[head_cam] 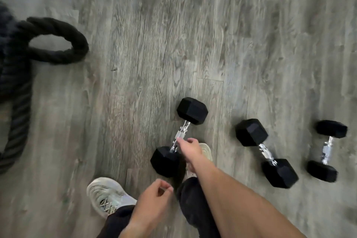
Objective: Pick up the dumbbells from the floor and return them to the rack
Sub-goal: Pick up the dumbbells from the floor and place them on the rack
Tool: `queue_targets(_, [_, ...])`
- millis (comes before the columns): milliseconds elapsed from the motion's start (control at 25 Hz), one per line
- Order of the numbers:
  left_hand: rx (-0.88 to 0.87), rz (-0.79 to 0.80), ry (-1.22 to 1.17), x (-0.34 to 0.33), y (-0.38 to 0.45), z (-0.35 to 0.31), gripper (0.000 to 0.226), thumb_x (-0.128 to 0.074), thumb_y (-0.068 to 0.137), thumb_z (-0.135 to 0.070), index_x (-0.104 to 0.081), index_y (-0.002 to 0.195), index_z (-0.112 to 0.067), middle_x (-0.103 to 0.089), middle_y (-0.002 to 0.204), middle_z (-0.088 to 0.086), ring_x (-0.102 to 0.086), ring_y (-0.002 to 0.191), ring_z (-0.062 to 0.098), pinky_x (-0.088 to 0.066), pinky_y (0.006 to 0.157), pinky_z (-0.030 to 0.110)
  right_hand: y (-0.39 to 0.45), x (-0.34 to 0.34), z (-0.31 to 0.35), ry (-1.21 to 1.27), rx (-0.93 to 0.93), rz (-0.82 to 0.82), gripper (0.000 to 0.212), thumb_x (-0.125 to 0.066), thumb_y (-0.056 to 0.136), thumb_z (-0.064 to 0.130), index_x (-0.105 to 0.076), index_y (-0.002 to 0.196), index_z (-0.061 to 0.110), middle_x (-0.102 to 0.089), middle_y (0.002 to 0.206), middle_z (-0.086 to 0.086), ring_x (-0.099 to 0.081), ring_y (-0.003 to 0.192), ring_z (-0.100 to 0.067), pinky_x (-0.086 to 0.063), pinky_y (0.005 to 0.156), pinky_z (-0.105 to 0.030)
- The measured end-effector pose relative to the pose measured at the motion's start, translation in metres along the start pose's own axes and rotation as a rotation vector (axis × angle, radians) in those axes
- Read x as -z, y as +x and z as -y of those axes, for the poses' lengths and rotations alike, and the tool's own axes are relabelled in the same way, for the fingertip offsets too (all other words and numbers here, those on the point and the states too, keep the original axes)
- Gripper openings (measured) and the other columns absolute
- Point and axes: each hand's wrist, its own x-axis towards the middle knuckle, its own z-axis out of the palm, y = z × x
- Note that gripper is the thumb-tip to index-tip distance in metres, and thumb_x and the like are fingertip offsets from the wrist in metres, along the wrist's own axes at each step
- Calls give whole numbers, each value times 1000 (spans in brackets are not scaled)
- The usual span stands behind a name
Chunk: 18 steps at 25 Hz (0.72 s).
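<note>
Three hex dumbbells lie on the wood floor [173, 35]. Our right hand [188, 148], fingers relaxed, reaches for the nearest dumbbell [178, 137]'s chrome handle for a balanced lift; our left hand [152, 197] hangs loosely curled, empty.

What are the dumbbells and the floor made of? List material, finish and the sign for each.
Dumbbells: heads look like matte black rubber, dull with no glare; handles look like chromed metal, with bright glints and knurling.
Floor: grey wood-look planks with printed grain and visible seams, possibly vinyl or laminate.
</note>
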Motion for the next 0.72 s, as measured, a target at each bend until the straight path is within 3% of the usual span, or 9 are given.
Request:
queue_targets(80, [3, -37, -36, -4, 33, 4, 11, -69, 90, -28, -67, 79, -27, -69, 74, -7, -61, 73, 6, -49, 78, 29, 41, -17, 16, 178, -42, 7, 73, -76, 72, 46, -48, 130, 12, -62, 116, -7, -64, 103, -26, -53, 95, -43])
queue_targets(160, [-15, -66, -65, -2, 48, 6, 9, -70, 91, -27, -67, 82, -25, -69, 78, -6, -61, 76, 8, -51, 86, 33, 62, -30, 27, 356, -68, 52, 57, -75, 81, 38, -54, 122, 4, -62, 93, -9, -62, 75, -21, -56, 70, -34])
queue_targets(240, [-31, -88, -17, 4, 47, 2, 9, -71, 88, -32, -65, 91, -27, -67, 84, -7, -60, 81, 6, -50, 87, 31, 54, -31, 33, 410, -66, 50, 36, -69, 89, 34, -59, 106, 4, -59, 78, -6, -56, 62, -17, -48, 55, -29])
queue_targets(360, [-29, -104, 84, 13, 20, -7, 45, -80, 72, -49, -54, 108, -39, -52, 102, -9, -55, 99, 13, -45, 88, 28, 16, -24, 26, 405, -80, 28, 25, -63, 94, 32, -55, 86, 9, -53, 73, -5, -52, 60, -16, -43, 55, -29])
queue_targets(440, [2, -118, 157, 17, -33, -16, 71, -84, 54, -58, -43, 110, -45, -41, 109, -8, -48, 108, 22, -42, 88, 29, -47, -15, 16, 441, -116, 19, 24, -60, 96, 30, -51, 85, 10, -49, 72, -5, -49, 59, -17, -41, 56, -29])
queue_targets(560, [0, -109, 250, 39, -147, -24, 107, -85, 42, -57, -31, 135, -49, -31, 135, 2, -44, 123, 33, -44, 101, 37, -179, -2, 1, 496, -185, 51, 29, -57, 98, 29, -46, 78, 10, -43, 66, -5, -43, 53, -16, -39, 50, -28])
queue_targets(640, [-29, -129, 268, 69, -232, -25, 113, -81, 41, -54, -30, 141, -47, -37, 139, 3, -49, 125, 33, -46, 104, 37, -275, 5, -4, 481, -242, 117, 37, -53, 99, 32, -41, 71, 11, -39, 64, -5, -38, 53, -17, -37, 52, -29])
queue_targets(720, [-97, -165, 293, 105, -318, -17, 111, -78, 38, -54, -36, 141, -46, -48, 128, 3, -56, 118, 29, -49, 99, 33, -376, 11, -4, 369, -272, 188, 41, -48, 101, 35, -39, 69, 11, -38, 66, -7, -38, 56, -18, -36, 57, -30])
